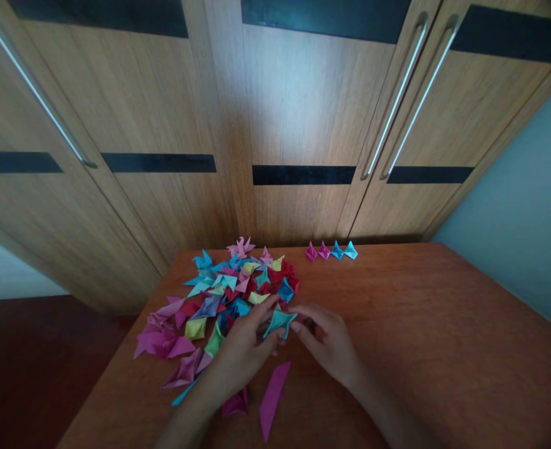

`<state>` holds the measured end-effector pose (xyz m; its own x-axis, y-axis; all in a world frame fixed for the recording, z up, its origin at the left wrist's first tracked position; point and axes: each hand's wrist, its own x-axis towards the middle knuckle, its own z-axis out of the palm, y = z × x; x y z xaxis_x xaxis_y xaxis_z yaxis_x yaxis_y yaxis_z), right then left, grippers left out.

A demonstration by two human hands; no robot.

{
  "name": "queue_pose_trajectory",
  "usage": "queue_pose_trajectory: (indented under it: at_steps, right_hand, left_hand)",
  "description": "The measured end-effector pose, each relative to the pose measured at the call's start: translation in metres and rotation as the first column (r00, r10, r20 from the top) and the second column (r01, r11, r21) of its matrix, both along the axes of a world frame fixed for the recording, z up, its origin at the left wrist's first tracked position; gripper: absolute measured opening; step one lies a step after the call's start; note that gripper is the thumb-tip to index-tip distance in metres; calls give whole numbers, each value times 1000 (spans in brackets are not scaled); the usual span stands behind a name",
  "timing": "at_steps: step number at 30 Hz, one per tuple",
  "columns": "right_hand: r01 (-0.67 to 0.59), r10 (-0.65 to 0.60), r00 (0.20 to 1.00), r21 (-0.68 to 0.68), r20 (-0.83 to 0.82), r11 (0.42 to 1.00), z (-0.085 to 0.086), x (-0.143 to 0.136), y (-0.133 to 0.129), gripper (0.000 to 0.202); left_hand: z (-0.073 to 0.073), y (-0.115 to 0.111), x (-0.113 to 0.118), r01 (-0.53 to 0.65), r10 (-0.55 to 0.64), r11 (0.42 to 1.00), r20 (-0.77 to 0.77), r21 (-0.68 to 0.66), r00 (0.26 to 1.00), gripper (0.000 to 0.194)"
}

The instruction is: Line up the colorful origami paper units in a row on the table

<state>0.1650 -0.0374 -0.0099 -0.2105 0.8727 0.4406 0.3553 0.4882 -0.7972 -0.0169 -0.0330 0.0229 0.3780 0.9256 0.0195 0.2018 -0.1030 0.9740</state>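
Hands [287, 340] pinching teal paper piece [279, 322], seemingly

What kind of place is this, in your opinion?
Probably a room in a home, maybe a bedroom: tall wooden wardrobe doors with long metal handles stand behind a wooden table covered with folded paper pieces.

Hands on the wooden table [443, 324]: two, left hand [242, 349] and right hand [331, 346]
Small folded paper stars lined up at the back edge [331, 251]: four, two pink, two blue
Teal folded paper piece between the fingers [279, 322]: one
Flat pink paper strip [273, 399]: one
Heap of mixed-colour folded paper pieces [223, 293]: one, too many to count
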Motion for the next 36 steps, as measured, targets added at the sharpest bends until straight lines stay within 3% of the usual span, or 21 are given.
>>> queue_pose_trajectory:
  at_steps: [11,14,16,18,21,24,26,30,36]
  right_hand:
    - [50,-57,990,54,126,997,0,3,1,16]
    - [128,-139,980,88,139,988,-4,15,7,16]
    - [257,-273,952,121,139,959,-9,34,16,17]
    - [437,-457,877,150,150,887,-17,62,29,21]
    - [695,-720,663,191,205,693,-33,114,52,29]
    - [824,-812,450,178,371,538,-48,159,70,32]
    - [861,-799,357,162,483,483,-54,178,78,30]
    - [892,-674,251,105,695,441,-55,188,94,32]
    - [877,-595,255,76,763,474,-50,189,121,35]
  left_hand:
    - [-5,7,-5,-60,80,991,-175,119,981,41]
    - [-8,9,-8,-113,149,976,-193,184,970,40]
    - [-10,10,-8,-141,180,968,-185,207,966,38]
    - [-11,9,-8,-136,180,966,-191,221,965,35]
    - [-9,7,-6,-87,147,967,-245,241,958,32]
    - [-4,4,-3,-43,126,964,-310,262,942,29]
    - [-2,3,-1,-27,116,964,-327,266,938,28]
    - [-3,2,1,1,94,961,-327,277,940,26]
    - [-3,2,1,15,80,958,-317,287,945,25]
